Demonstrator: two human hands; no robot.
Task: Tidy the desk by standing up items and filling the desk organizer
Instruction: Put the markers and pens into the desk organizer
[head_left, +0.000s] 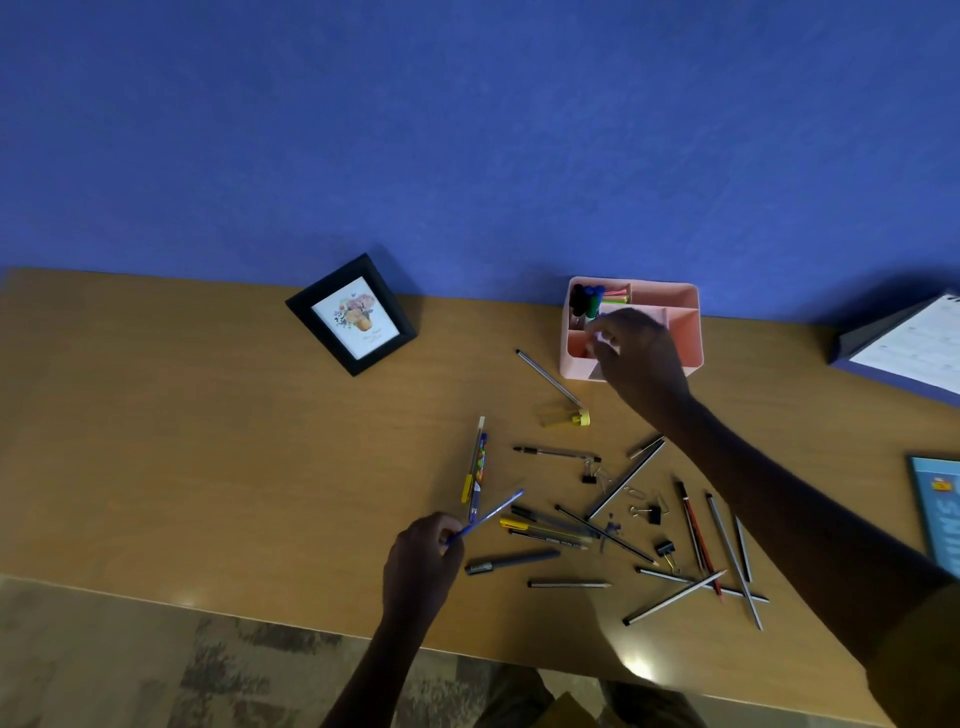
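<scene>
Picture frame (351, 314) upright, left of centre by the wall. Lower middle, left hand (423, 558) pinches a blue pen (488, 517) beside the scattered pens (550, 527). Right of centre, right hand (639, 358) hovers over the pink organizer (684, 325), fingers curled; can't tell whether they hold anything.
</scene>
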